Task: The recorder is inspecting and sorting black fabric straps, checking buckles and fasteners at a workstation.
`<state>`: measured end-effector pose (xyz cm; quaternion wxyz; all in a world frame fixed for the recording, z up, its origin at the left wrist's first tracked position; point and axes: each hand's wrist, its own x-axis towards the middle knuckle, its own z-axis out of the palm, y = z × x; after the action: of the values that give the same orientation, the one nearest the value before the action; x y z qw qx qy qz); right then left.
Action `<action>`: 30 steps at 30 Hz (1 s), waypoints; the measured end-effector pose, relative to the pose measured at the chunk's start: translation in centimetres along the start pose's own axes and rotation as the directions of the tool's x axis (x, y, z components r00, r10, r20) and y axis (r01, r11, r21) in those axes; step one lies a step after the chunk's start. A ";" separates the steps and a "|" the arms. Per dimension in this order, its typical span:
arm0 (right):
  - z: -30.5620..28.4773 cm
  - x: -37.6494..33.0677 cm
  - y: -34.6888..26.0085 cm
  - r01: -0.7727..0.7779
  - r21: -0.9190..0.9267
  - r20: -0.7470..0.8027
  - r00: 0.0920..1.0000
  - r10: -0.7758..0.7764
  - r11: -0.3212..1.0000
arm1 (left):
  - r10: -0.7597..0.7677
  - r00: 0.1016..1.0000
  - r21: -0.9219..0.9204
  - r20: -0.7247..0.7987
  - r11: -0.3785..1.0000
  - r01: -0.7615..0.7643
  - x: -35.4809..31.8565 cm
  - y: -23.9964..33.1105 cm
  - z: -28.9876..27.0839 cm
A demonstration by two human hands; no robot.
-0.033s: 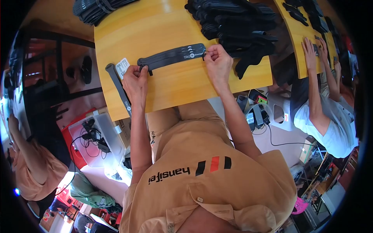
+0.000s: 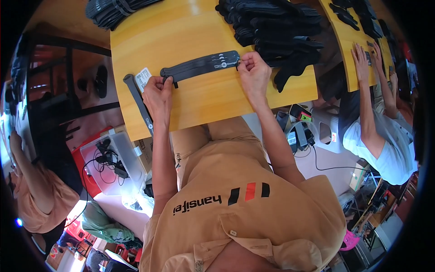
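Observation:
A dark grey strap (image 2: 195,69) with pale print at its right end lies across the yellow wooden table (image 2: 204,106). My left hand (image 2: 157,96) is closed at the strap's left end, thumb and forefinger pinched on it. At the opposite end, the fingertips of my right hand (image 2: 255,78) pinch the corner. A narrower dark strap (image 2: 138,100) lies slantwise beside my left hand, and a white printed label (image 2: 143,78) sits between them, partly covered. Beyond my right hand is a large pile of black straps (image 2: 276,34).
A banded bundle of dark straps (image 2: 108,11) rests at the far left table edge. Below the table, a clear plastic bin (image 2: 137,158) holds black cables. To the right, a co-worker's hands (image 2: 361,63) work at another yellow table (image 2: 346,43). Another person (image 2: 45,192) is at left.

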<state>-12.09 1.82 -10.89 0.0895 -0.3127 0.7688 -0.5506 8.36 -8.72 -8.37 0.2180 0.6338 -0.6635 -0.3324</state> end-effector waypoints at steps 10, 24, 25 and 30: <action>0.1 0.0 -0.2 0.102 -0.177 0.030 0.995 -0.098 0.979 | -0.007 1.000 -0.048 -0.023 0.999 0.006 0.3 -0.1 -0.3; -1.5 -2.8 -2.2 0.506 -0.296 0.321 0.852 -0.414 0.810 | 0.744 0.625 0.324 0.235 0.547 -0.772 -3.8 2.9 2.7; -1.2 -3.0 -1.8 0.540 -0.322 0.387 0.825 -0.412 0.778 | 0.746 0.625 0.323 0.232 0.546 -0.773 -3.9 2.7 3.4; -0.9 -3.3 -0.6 0.586 -0.311 0.523 0.763 -0.380 0.748 | 0.723 0.593 0.331 0.354 0.496 -0.802 -3.7 2.0 4.8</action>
<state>-9.72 4.33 -10.65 0.0299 -0.6303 0.7254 -0.2749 3.97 -4.30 -9.73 0.1296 0.2751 -0.9487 -0.0867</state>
